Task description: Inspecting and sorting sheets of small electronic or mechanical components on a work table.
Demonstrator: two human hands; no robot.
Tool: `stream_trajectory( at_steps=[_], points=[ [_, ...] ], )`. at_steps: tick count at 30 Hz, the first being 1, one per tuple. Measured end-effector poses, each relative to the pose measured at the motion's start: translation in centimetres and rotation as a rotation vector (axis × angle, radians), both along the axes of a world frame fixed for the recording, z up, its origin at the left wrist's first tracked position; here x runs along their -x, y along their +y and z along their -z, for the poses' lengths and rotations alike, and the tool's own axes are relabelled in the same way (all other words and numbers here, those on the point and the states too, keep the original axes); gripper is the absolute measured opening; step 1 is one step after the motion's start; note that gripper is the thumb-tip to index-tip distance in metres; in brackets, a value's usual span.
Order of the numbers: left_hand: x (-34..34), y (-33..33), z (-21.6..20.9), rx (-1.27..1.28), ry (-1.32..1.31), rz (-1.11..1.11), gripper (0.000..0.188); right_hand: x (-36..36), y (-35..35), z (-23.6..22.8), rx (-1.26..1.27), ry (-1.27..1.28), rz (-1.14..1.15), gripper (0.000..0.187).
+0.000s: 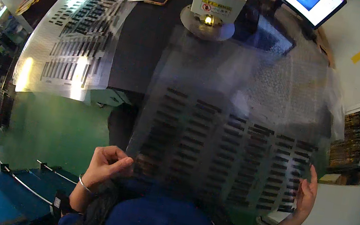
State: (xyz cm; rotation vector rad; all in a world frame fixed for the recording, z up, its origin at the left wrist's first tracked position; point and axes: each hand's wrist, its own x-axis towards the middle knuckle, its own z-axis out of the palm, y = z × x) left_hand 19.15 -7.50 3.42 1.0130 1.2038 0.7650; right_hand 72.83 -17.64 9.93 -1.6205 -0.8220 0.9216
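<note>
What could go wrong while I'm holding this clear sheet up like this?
The clear sheet is held only at its lower corners, by your left hand and right hand, so it may sag or crease. Its far edge hangs near the lamp and could brush it.

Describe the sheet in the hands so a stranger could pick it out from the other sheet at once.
Start at the black worktable, where a shiny sheet with rows of dark strips lies flat at the left. The one meant is the clear film sheet raised in front of the table, pinched by the left hand and right hand at its lower corners. It alone is see-through and off the table.
</note>
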Motion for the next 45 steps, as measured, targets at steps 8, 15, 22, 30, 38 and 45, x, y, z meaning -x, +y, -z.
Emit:
stream_trajectory(
  at_steps=[8,15,22,30,38,45],
  points=[
    [-0.7,0.9,-0.8,0.056,-0.031,-0.049,0.017,0.5,1.4,0.9,0.000,0.021,0.065,0.059],
    [-1.8,2.4,-1.3,0.001,-0.082,-0.102,0.016,0.7,2.6,0.8,-0.053,0.062,0.009,0.059],
    [-2.2,3.3,-1.2,-0.030,-0.025,-0.114,0.016,-0.3,3.0,0.7,-0.040,0.093,-0.085,0.058],
    [-2.5,4.0,-0.9,-0.043,-0.015,-0.128,0.018,-0.7,3.6,0.9,-0.043,0.140,-0.108,0.057],
    [-1.9,4.2,0.1,-0.066,-0.055,-0.128,0.017,-0.9,3.7,1.1,-0.054,0.123,-0.087,0.056],
    [-2.1,4.4,-0.2,-0.084,-0.064,-0.133,0.016,-0.6,4.2,1.2,-0.061,0.083,-0.040,0.056]
  ],
)
